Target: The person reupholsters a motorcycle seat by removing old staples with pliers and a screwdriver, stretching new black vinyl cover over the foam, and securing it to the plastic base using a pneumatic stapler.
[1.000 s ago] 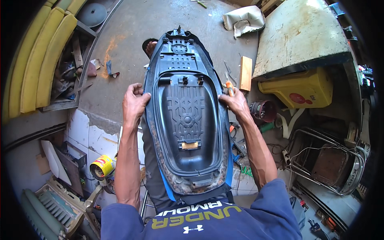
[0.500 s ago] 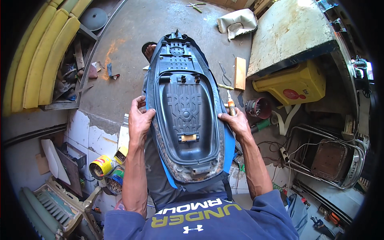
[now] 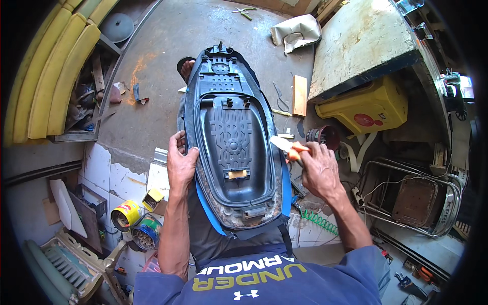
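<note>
An upturned motorcycle seat [image 3: 235,145] lies lengthwise across my lap, its black plastic base facing up. Blue cover material [image 3: 286,190] shows along its lower right and lower left edges. My left hand [image 3: 182,161] grips the seat's left edge, thumb on top near the rim. Just off the right edge, my right hand [image 3: 320,168] is closed round an orange-handled knife [image 3: 296,151]. Its pale, broad blade points left and reaches close to the seat's rim. A small tan block [image 3: 237,174] sits in the hollow of the base.
On the floor to the right are a wooden block [image 3: 300,95], a round red container [image 3: 325,136] and a yellow bin [image 3: 368,109] under a worn table [image 3: 363,46]. Tins [image 3: 127,214] stand at the left. Yellow foam pieces [image 3: 66,76] lean at the upper left.
My right hand has come off the seat's right edge and shifted right and down; the knife, upright beside it before, now points left. My left hand stays on the seat.
</note>
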A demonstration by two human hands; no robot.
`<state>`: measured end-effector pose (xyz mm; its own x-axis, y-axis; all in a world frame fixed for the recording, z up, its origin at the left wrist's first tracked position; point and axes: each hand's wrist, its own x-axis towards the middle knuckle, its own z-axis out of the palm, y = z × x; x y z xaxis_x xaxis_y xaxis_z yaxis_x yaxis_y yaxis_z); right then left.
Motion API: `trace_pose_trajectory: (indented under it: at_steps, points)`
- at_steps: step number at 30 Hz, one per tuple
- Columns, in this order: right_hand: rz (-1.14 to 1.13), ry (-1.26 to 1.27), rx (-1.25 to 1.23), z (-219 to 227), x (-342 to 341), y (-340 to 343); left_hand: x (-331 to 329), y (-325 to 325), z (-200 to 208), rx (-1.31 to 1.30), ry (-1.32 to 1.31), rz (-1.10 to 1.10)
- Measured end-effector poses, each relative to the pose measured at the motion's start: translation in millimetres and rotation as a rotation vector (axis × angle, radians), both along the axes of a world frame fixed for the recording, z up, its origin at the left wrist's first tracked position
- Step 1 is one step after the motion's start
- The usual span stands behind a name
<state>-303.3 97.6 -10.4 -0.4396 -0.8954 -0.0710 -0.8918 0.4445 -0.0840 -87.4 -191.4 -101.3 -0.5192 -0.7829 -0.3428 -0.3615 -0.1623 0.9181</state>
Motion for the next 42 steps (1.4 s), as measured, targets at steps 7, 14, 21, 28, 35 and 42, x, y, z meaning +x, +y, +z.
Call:
trace_pose_trajectory:
  at_steps: [7, 14, 21, 28, 35, 42]
  points:
    - [0.054, -0.024, 0.234, -39, -38, -10, -4, 5, -4, -0.080, -0.065, -0.028]
    - [0.201, -0.269, 0.333, -24, -64, -11, -2, 7, -12, -0.135, -0.050, 0.010]
    - [0.323, -0.236, 0.379, 24, -36, 11, -7, 10, -9, -0.139, 0.000, -0.003]
    - [0.320, -0.257, 0.479, 79, 28, 36, -3, 14, -9, -0.132, -0.056, 0.002]
    - [0.251, -0.427, 0.514, 107, 41, 33, 4, 9, -22, -0.094, 0.048, -0.018]
    - [0.205, -0.506, 0.198, 103, 95, -23, 26, 12, -4, 0.082, 0.175, -0.120]
